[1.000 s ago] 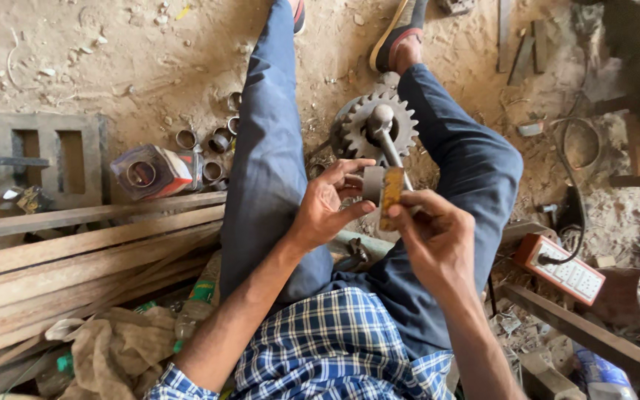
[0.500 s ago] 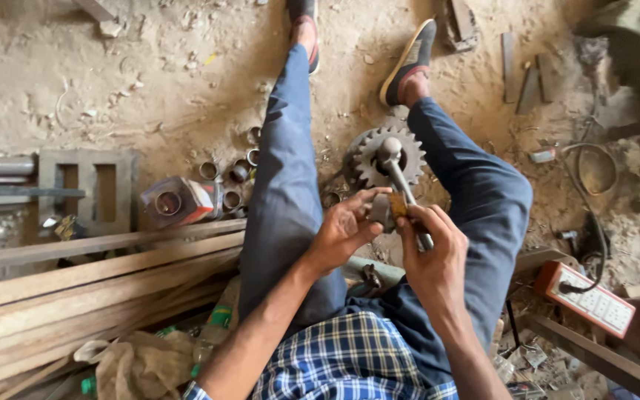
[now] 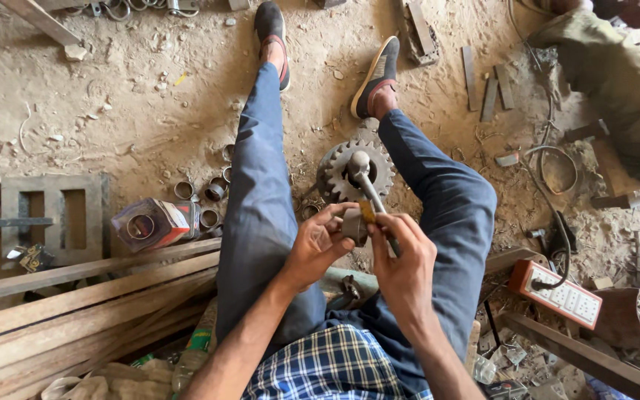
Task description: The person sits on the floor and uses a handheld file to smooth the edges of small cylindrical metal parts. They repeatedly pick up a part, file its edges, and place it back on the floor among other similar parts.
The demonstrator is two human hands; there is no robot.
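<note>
1. Gripping a small grey metal block between them, both hands meet over the lap: the left hand pinches the block from the left, and the right hand is closed around the lower end of a metal rod, with a small yellowish piece showing at its fingertips.
2. Compared with half a second ago, the hands sit a little lower and closer to the body, and the block now lies nearer the left fingers; a second ago the right hand held the yellowish piece upright beside the rod. I judge the fitting of block to rod is under way and not finished.
3. One rod is in view; its rounded top stands over the hub of one toothed gear, which lies on the dirt floor between the two blue-trousered legs.
4. Left of the left leg, I count about five short metal rings near one red-and-white tin lying on its side.
5. Further left, one grey frame has two rectangular openings, and several wooden planks lie below it.
6. On the right, one orange-edged socket board has a black cable plugged into it.
7. Another person's olive-green clothing shows at the top right corner; no hands are visible there.
</note>
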